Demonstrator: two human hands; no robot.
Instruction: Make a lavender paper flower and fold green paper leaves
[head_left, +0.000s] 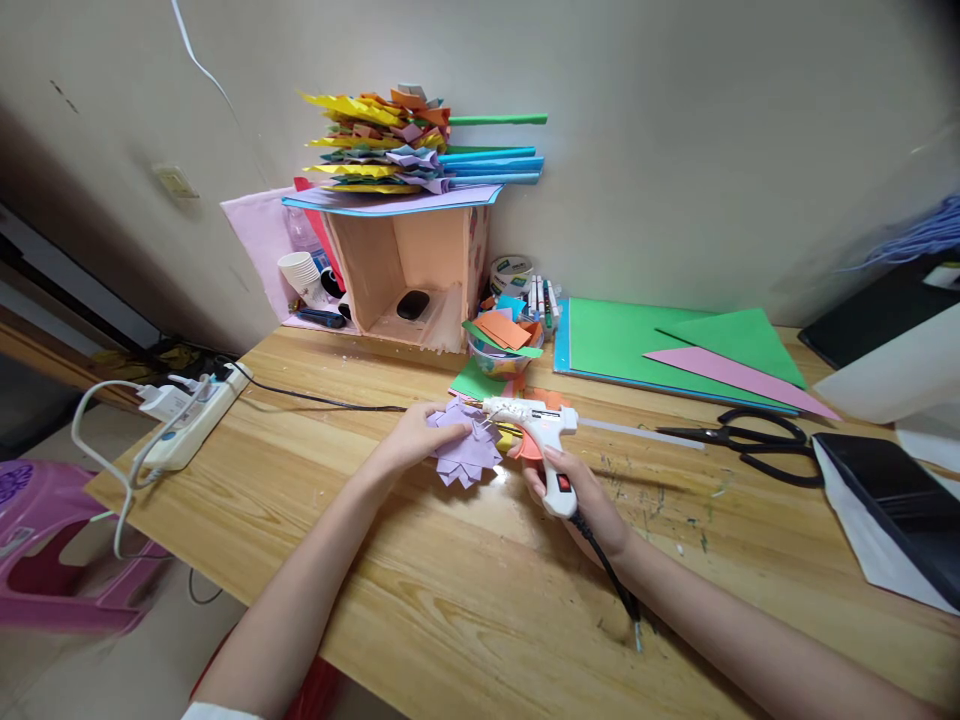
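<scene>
Your left hand [415,432] is on the wooden table [450,610]. Its fingers curl over the left side of a purple paper flower [466,452] and hold it. The flower sits near the middle of the table, right in front of you.

Your right hand [579,497] is closed tight around the handle of a white glue gun [546,440]. The tip of the gun points left and is right at the flower. I cannot tell if it touches. A black cord [611,575] runs from the bottom of the handle back along your arm. A clear glue stick [637,432] pokes out of the back of the gun.

Black scissors [754,440] lie to the right, well apart from your hands. Behind them are big green paper sheets [637,345] with a pink paper strip [739,377] on top. A bowl of paper scraps [501,345] stands just behind the flower. A wooden box [409,265] stands by the wall, with a pile of paper flowers [390,140] on top of it. A white power strip [193,420] lies at the left edge of the table.
</scene>
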